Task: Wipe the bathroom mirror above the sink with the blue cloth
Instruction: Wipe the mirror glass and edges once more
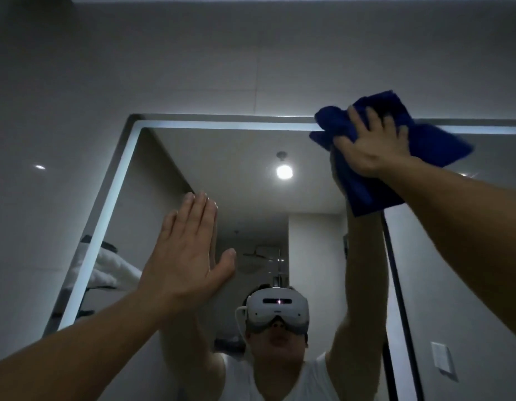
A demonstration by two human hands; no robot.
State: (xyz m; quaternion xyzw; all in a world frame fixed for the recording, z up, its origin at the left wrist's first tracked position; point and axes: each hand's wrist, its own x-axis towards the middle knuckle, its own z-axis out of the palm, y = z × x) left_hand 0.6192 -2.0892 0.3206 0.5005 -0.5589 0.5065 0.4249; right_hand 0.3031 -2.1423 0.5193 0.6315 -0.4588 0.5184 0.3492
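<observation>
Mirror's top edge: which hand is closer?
Right. The right hand presses the cloth on the top edge; the left hand lies flat on the glass, lower down.

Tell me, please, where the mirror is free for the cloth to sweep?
Free: the upper middle of the mirror, below the lit top strip, between the left hand and the blue cloth; also a narrow band between the lit left edge and that hand. Crowded: the top right, where the right hand presses the cloth.
</observation>
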